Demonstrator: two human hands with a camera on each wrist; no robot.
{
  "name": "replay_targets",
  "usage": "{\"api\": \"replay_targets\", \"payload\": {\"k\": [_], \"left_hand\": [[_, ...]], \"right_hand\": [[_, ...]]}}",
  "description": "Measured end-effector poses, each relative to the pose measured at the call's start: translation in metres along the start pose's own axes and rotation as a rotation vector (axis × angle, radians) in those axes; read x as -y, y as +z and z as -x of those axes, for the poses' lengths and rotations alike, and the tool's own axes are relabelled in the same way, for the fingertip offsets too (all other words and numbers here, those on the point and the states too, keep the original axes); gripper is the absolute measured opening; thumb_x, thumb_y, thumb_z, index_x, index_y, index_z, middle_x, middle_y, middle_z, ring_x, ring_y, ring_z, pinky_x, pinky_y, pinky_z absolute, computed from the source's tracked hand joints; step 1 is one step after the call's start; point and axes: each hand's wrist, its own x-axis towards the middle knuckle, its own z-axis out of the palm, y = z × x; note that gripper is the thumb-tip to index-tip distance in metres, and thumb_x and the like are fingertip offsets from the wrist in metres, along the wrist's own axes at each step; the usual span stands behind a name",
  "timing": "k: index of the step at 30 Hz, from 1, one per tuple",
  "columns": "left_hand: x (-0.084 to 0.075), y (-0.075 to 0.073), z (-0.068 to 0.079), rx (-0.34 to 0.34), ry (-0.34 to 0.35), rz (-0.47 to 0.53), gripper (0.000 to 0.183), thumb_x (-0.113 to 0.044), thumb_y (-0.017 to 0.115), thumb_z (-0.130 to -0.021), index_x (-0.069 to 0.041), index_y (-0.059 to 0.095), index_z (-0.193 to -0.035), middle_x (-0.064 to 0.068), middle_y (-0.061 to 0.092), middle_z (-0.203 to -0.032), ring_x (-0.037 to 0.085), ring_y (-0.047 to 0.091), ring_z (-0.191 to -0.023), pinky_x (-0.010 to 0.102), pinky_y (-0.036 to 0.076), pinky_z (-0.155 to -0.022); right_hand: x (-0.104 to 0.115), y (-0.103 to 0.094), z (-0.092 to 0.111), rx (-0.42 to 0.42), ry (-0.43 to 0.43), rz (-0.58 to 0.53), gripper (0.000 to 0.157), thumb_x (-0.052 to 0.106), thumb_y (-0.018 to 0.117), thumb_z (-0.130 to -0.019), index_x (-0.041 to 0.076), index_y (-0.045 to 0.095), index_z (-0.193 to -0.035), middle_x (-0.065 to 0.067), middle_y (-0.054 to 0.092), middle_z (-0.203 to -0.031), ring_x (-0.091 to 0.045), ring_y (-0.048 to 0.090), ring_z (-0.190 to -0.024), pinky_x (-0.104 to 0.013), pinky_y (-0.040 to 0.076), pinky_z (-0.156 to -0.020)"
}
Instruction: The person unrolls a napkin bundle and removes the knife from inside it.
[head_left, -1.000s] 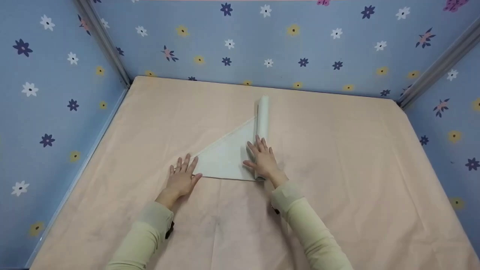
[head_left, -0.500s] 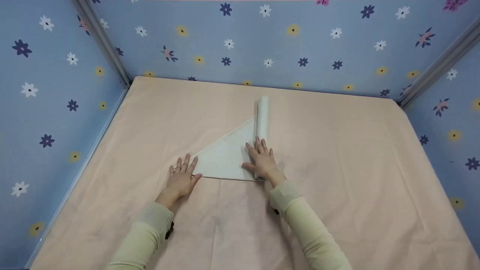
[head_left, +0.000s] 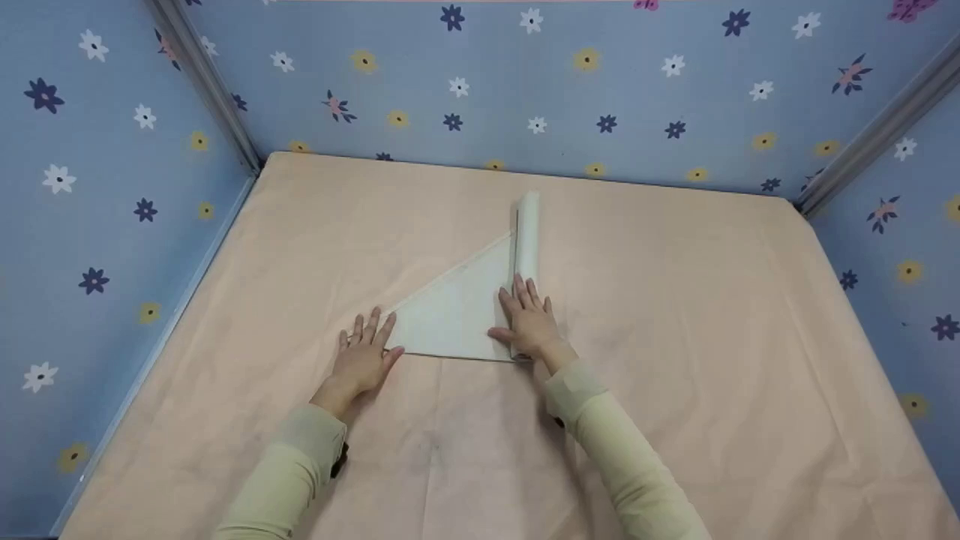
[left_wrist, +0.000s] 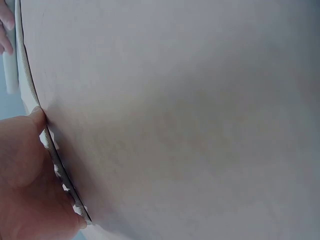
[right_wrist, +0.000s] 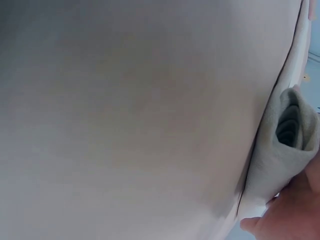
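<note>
- On the peach-covered desk (head_left: 712,322), the left hand (head_left: 361,364), grip released, is resting on a pale cloth (head_left: 446,315).
- Mid-desk, the cloth is lying partly rolled.
- At right, the right hand (head_left: 531,324), grip likewise released, is resting across the roll (head_left: 529,232).

No readable text or labels

Left grip (head_left: 361,366) and right grip (head_left: 532,328) lie palm-down, fingers (head_left: 371,328) spread.

The right hand (head_left: 532,326) hides part of the rolled cloth (head_left: 529,234).
</note>
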Motion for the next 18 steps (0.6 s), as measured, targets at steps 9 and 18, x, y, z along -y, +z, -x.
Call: {"api": "replay_targets", "payload": {"k": [9, 18], "left_hand": [[0.0004, 0.0018, -0.0005, -0.004, -0.004, -0.003, 0.062, -0.041, 0.032, -0.097, -0.007, 0.012, -0.145, 0.019, -0.001, -0.148, 0.043, -0.002, -0.132, 0.061, 0.001, -0.101], [0.0, 0.0022, -0.0008, 0.0, -0.023, -0.002, 0.062, -0.041, 0.032, -0.097, -0.007, 0.012, -0.145, 0.019, -0.001, -0.149, 0.042, -0.003, -0.132, 0.059, 0.001, -0.102]], "right_hand": [[-0.002, -0.0018, 0.0004, 0.027, -0.004, 0.037, 0.082, 0.053, 0.053, -0.084, 0.012, 0.016, -0.145, -0.008, -0.009, -0.149, -0.024, -0.01, -0.135, -0.051, 0.003, -0.105], [-0.0059, -0.0038, 0.0005, 0.05, -0.003, 0.043, 0.083, 0.052, 0.053, -0.085, 0.012, 0.014, -0.145, -0.007, -0.011, -0.149, -0.025, -0.01, -0.135, -0.051, 0.003, -0.106]]}}
